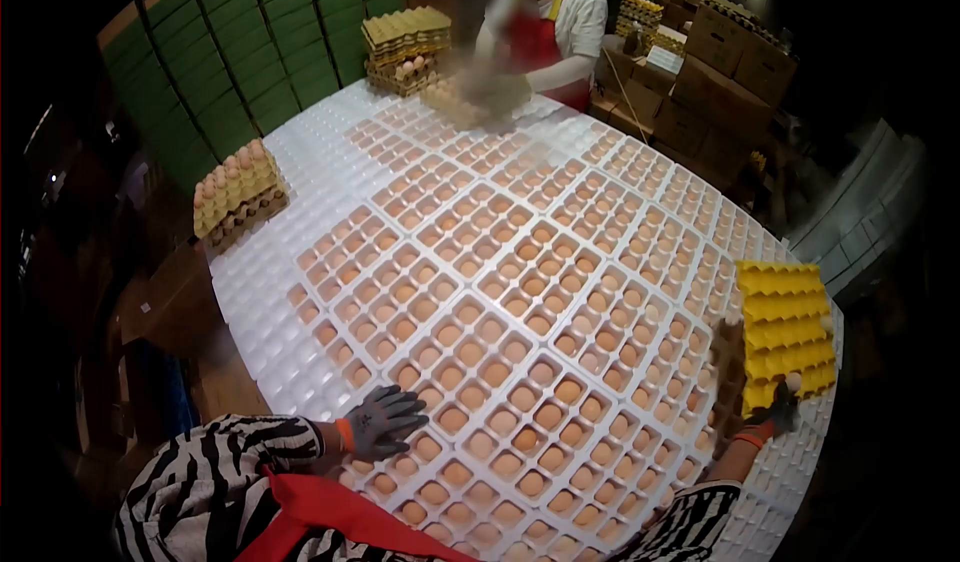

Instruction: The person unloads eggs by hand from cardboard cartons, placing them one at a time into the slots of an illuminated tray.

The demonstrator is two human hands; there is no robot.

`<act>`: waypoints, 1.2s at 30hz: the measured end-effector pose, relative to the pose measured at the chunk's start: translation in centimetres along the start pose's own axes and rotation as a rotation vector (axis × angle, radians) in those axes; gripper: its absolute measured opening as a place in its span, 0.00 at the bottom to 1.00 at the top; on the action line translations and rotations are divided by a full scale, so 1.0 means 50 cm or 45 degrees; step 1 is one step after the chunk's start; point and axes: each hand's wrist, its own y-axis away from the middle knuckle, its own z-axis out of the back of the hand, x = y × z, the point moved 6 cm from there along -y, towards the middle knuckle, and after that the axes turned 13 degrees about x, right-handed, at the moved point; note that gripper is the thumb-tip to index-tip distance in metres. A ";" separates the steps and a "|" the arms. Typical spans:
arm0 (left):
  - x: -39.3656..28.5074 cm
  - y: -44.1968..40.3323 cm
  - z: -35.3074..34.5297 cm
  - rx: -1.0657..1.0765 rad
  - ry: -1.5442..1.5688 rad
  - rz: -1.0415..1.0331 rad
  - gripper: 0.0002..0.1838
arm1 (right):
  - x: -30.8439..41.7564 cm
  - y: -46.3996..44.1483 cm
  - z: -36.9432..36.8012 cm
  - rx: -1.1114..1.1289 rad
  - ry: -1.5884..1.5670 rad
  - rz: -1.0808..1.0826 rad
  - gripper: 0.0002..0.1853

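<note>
My left hand [383, 424], in a grey glove with an orange cuff, lies with fingers stretched over the near left part of the white egg trays [467, 287]. Brown eggs [525, 399] sit singly in the trays' square cells around it. On the far right, my right hand [772, 418], in a dark glove, reaches to the lower edge of a yellow egg flat [787, 324]. A pale egg [793, 382] is at its fingertips, apparently gripped; the dark glove hides part of the finger contact.
Across the table a person in a red apron [535, 42] handles a blurred egg flat [465, 102]. Stacked egg flats [240, 187] stand at the left edge, and more flats [406, 37] at the back. Green stacks [240, 52] and cardboard boxes [720, 72] surround the table.
</note>
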 end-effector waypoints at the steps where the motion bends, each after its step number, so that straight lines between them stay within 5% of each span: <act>1: 0.003 0.001 0.000 -0.019 -0.008 -0.014 0.36 | -0.013 0.098 -0.226 -0.280 1.039 0.339 0.23; 5: 0.000 0.007 0.012 -0.074 0.037 -0.045 0.35 | -0.253 0.250 -0.559 0.222 0.727 -0.123 0.28; 11: 0.016 0.021 -0.020 -0.100 -0.029 -0.063 0.35 | -0.605 0.403 -0.853 0.479 0.499 -0.267 0.28; 13: 0.000 0.048 0.005 -0.108 -0.024 0.059 0.35 | -0.701 0.419 -0.869 0.393 0.638 -0.440 0.35; 15: 0.024 0.086 -0.005 -0.381 0.181 -0.095 0.34 | -0.738 0.484 -0.906 -0.021 0.836 -0.661 0.47; 16: 0.037 0.127 0.003 -0.427 0.231 -0.151 0.33 | -0.829 0.421 -0.761 0.148 0.864 -0.610 0.47; 19: 0.105 0.302 0.069 -0.632 0.233 -0.235 0.29 | -0.769 0.607 -0.977 0.198 0.900 -0.334 0.34; 21: 0.185 0.439 0.088 -0.657 0.224 -0.175 0.27 | -0.802 0.638 -0.962 0.372 1.436 0.020 0.29; 25: 0.381 0.703 0.123 -0.630 0.534 0.287 0.20 | -0.928 0.945 -1.154 0.495 1.085 -0.702 0.27; 27: 0.457 0.804 0.138 -0.646 0.536 0.452 0.21 | -1.100 0.946 -1.095 0.480 0.922 -1.016 0.26; 33: 0.573 0.934 0.179 -0.770 0.636 0.638 0.24 | -1.269 1.185 -1.468 1.260 1.123 -0.909 0.25; 36: 0.627 0.959 0.188 -0.964 0.658 0.504 0.26 | -1.350 1.197 -1.514 1.240 1.107 -0.977 0.22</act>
